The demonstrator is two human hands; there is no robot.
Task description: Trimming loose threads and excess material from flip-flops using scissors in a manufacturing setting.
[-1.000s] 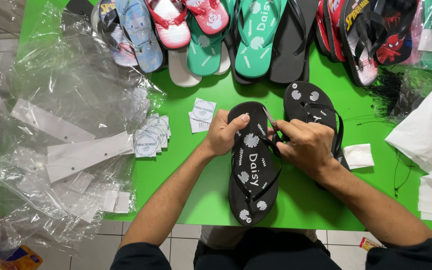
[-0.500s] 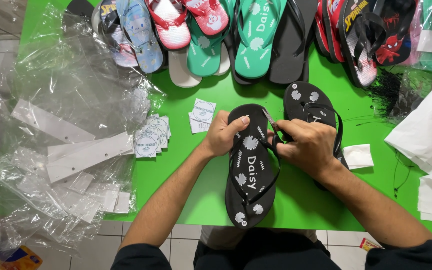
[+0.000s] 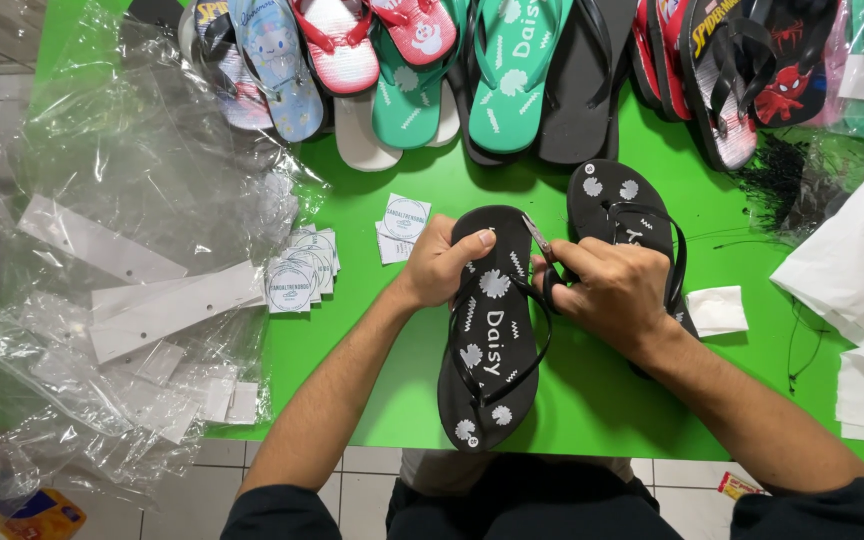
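Two black flip-flops with white leaf prints lie on the green table [image 3: 392, 360]. My left hand [image 3: 442, 262] grips the toe end of the nearer black flip-flop [image 3: 487, 345]. My right hand [image 3: 607, 285] holds a small pair of metal scissors [image 3: 538, 240] at the straps of that flip-flop, with its palm resting over the second black flip-flop [image 3: 617, 205] just to the right.
A row of coloured flip-flops [image 3: 492, 70] lines the far edge. Round-printed paper tags [image 3: 297, 270] lie left of my hands. Clear plastic bags [image 3: 122, 300] with white card strips cover the left side. White paper [image 3: 852, 270] and black plastic ties [image 3: 792, 180] sit at the right.
The nearer flip-flop has tilted slightly, its heel swinging left. Both hands stay on it with the scissors at the strap.
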